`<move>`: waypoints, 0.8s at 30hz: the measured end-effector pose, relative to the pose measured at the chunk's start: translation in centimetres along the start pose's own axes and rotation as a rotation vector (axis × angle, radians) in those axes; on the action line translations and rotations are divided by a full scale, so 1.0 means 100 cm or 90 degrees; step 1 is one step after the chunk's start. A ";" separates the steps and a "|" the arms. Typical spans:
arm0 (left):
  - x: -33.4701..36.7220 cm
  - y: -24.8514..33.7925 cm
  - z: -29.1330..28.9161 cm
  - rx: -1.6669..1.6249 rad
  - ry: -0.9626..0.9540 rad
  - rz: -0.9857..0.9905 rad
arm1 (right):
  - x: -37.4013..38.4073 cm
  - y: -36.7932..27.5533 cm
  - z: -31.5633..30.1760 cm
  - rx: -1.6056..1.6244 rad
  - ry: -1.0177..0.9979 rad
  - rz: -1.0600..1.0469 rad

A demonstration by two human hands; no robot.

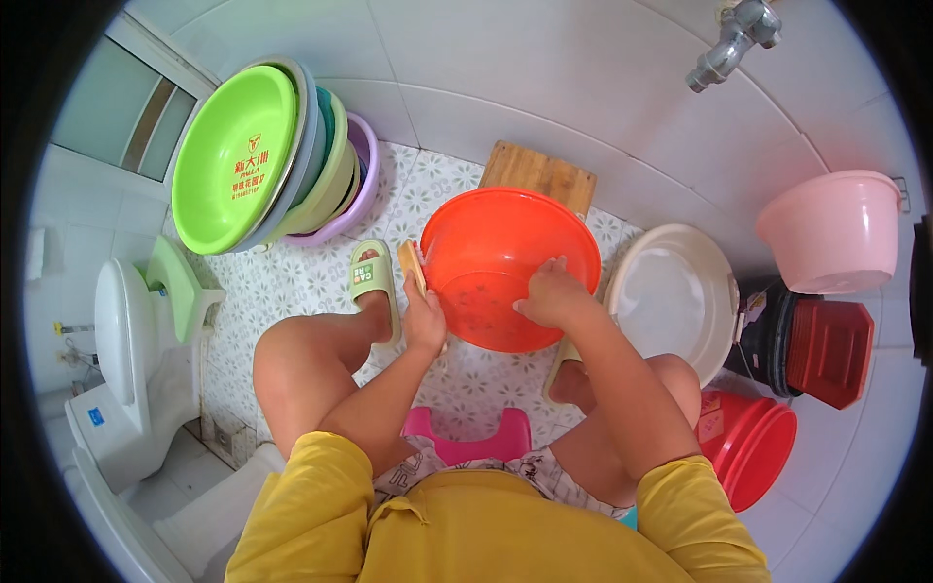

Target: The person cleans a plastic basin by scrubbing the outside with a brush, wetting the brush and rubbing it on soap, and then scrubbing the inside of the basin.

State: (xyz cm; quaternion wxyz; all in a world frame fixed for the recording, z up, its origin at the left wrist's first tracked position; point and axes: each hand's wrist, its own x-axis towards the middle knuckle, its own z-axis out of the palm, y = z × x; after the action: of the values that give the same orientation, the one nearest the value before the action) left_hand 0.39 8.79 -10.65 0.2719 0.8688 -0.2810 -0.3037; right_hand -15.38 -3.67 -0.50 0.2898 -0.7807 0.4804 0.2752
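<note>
A large orange plastic basin [481,233] is in front of me between my feet, with dark specks on its inner bottom. My left hand [424,316] is closed around a tan scrubbing brush [412,264], held upright along the basin's left rim. How much of the brush lies inside my palm is hidden. Over the right part of the basin reaches my right hand [559,296], its thumb and fingers apart and pointing inward. I see nothing in it, and its fingertips are near the basin's inner surface.
A wooden board [539,175] lies behind the basin. On the right are a white basin [673,301], a pink bucket [831,233] and red buckets [753,447]. Stacked basins [233,160] lean at the back left, near a toilet [126,330]. A metal tap [734,44] juts from the wall.
</note>
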 end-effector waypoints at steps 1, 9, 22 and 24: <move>-0.003 0.003 0.001 -0.030 0.026 0.053 | 0.002 0.002 0.001 -0.032 0.006 -0.016; -0.041 0.098 -0.010 -0.184 -0.107 0.235 | -0.004 -0.012 -0.010 0.505 0.249 -0.154; 0.135 0.103 0.005 0.143 -0.060 0.497 | -0.012 0.010 -0.034 1.131 0.196 0.038; 0.132 0.105 0.010 0.240 -0.057 0.485 | -0.016 0.015 -0.040 1.156 0.220 -0.013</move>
State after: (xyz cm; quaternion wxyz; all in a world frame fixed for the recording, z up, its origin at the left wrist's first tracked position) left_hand 4.98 -7.39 -9.52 0.1889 0.7236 -0.6438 -0.1621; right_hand -16.72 -6.12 3.05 0.7177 -0.2884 0.5412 -0.3298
